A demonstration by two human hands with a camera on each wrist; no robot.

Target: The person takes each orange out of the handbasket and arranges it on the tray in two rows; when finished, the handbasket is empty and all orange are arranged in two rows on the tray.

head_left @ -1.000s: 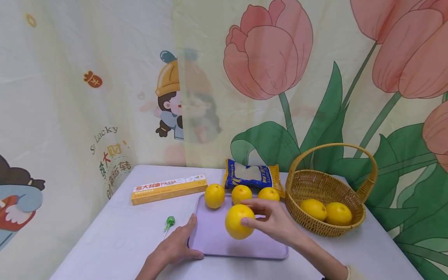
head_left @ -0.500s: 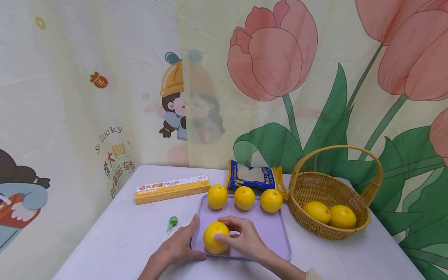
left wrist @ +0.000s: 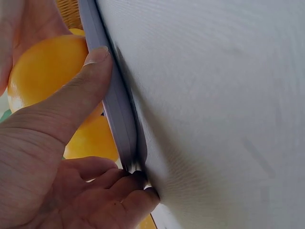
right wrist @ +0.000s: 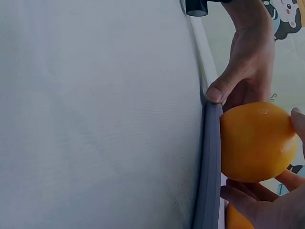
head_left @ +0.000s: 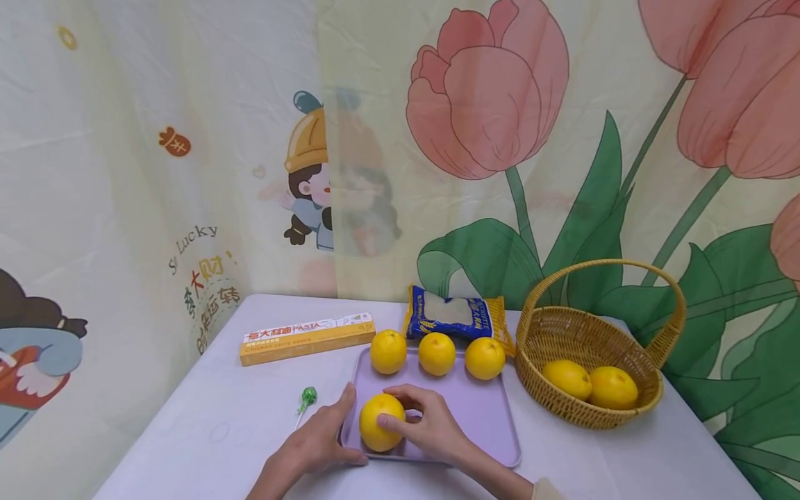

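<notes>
My right hand (head_left: 431,425) holds an orange (head_left: 380,422) at the front left of the lilac tray (head_left: 478,417), thumb and fingers spread round its sides. In the right wrist view that orange (right wrist: 257,142) sits right at the tray's inner surface. My left hand (head_left: 314,439) grips the tray's near left corner. Its thumb (left wrist: 90,83) lies along the front rim, and the other fingers (left wrist: 126,188) curl at the left side. A row of oranges stands along the tray's back edge: a left one (head_left: 389,352), a middle one (head_left: 437,353) and a right one (head_left: 485,358).
A wicker basket (head_left: 546,404) with a tall handle stands right of the tray, with two oranges (head_left: 612,387) inside. Behind the tray lies a blue and yellow pasta bag (head_left: 456,318). Left are a pasta box (head_left: 306,340) and a green lollipop (head_left: 308,396). A printed curtain (head_left: 369,278) hangs behind.
My right hand has carried the orange left and down to the tray's front left, then shifted it slightly further left. The left hand stays at the tray corner.
</notes>
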